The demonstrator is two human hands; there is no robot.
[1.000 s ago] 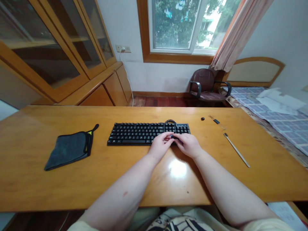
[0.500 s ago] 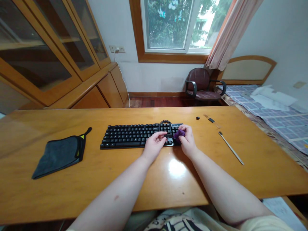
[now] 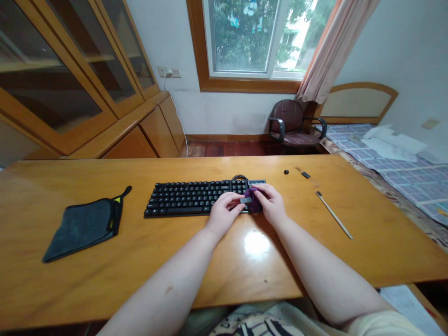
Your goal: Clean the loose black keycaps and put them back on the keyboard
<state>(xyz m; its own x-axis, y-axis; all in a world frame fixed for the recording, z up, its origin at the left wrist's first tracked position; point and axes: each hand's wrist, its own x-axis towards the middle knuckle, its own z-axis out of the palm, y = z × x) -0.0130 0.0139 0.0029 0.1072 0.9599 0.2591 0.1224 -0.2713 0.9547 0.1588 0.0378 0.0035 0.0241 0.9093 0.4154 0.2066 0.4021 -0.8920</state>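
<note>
My left hand (image 3: 226, 212) pinches a small dark keycap (image 3: 246, 200) between thumb and fingers, above the right part of a black keyboard (image 3: 185, 198). A crumpled purple cloth (image 3: 255, 204) is gripped in my right hand (image 3: 273, 205) and touches the keycap's right end. Both hands hide part of the number pad below them. The keyboard lies flat on the wooden table, its coiled cable (image 3: 240, 177) behind it.
A folded grey cloth (image 3: 86, 224) with a black loop lies left. On the right are a small black piece (image 3: 286, 171), a dark bar with thin wires (image 3: 305, 175) and a slim brush (image 3: 334, 214). Beyond the table stands an armchair (image 3: 289, 121).
My right hand has shifted slightly left, bringing the purple cloth against the keycap. The keycap has turned so more of its face shows. My left hand stays nearly in place.
</note>
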